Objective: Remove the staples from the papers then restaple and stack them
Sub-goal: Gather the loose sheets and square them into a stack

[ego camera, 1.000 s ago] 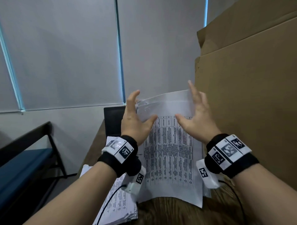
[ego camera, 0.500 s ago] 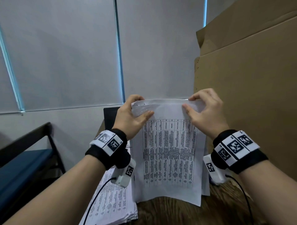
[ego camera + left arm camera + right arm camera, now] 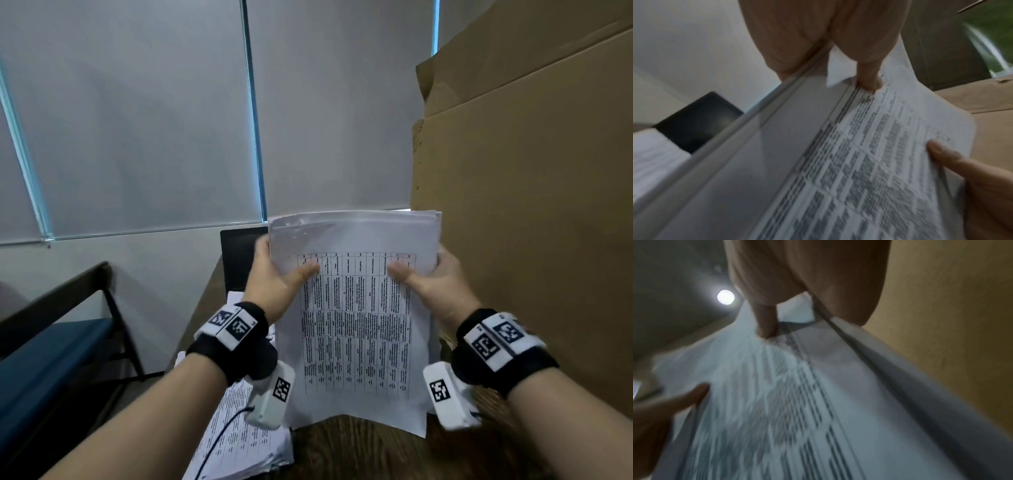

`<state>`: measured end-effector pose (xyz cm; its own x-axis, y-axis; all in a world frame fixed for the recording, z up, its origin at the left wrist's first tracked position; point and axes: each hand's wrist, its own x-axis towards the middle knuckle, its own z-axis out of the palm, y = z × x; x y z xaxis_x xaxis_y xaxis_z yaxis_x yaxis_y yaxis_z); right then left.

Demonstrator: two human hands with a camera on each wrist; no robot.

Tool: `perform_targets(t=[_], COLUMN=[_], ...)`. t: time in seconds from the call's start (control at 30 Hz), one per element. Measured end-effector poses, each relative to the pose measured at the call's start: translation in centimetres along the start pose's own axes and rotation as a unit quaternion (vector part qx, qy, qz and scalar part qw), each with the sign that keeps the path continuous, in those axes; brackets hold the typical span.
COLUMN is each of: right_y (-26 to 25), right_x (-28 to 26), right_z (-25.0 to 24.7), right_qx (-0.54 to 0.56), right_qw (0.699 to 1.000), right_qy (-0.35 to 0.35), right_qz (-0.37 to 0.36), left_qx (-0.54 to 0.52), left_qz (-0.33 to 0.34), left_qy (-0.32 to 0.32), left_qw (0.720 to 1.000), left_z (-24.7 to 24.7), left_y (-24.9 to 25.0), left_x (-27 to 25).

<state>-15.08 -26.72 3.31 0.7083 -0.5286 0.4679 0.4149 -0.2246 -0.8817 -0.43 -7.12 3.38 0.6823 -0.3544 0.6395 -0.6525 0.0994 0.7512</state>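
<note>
Since the earlier frame both hands have slid from the top edge down the sides; left hand (image 3: 277, 274) at 9 o'clock and right hand (image 3: 435, 277) at 3 o'clock grasp the upright papers (image 3: 356, 325), long axis vertical, bottom edge at the table (image 3: 359, 452).

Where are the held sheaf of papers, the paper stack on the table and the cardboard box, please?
held sheaf of papers (image 3: 356, 329): head view, middle of its printed table.
paper stack on the table (image 3: 239, 442): head view, its top sheet.
cardboard box (image 3: 531, 222): head view, its flat side.
</note>
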Motion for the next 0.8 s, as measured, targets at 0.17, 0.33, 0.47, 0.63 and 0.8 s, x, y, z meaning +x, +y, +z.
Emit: perform_targets(t=[0.17,0.33,0.47,0.63,0.8], right_y=[-0.7,-1.9,-1.6,-1.3,-0.6], right_x=[0.5,0.9,0.3,-0.5,-0.7], right_z=[2.6,1.6,1.3,1.4,0.6], right_qx=[-0.052,-0.019,0.005,-0.006,-0.008], right_qw=[0.991,0.994,0.996,0.996,0.994], right_qy=[0.108,0.086,0.063,0.024,0.043], right_qz=[-0.054,-0.065,-0.060,-0.088,-0.096], left_qx=[-0.003,-0.048,-0.057,-0.095,0.002], left_qz=[-0.009,-0.061,-0.055,-0.076,-0.023], left_qy=[0.078,0.108,0.051,0.004,0.022], left_qw=[0.997,0.991,0.996,0.993,0.999], left_z=[2.3,2.1,1.7,1.5,1.2], left_y=[1.3,1.8,1.4,1.5,2.5], left_x=[0.9,0.6,-0.6,-0.4,-0.3])
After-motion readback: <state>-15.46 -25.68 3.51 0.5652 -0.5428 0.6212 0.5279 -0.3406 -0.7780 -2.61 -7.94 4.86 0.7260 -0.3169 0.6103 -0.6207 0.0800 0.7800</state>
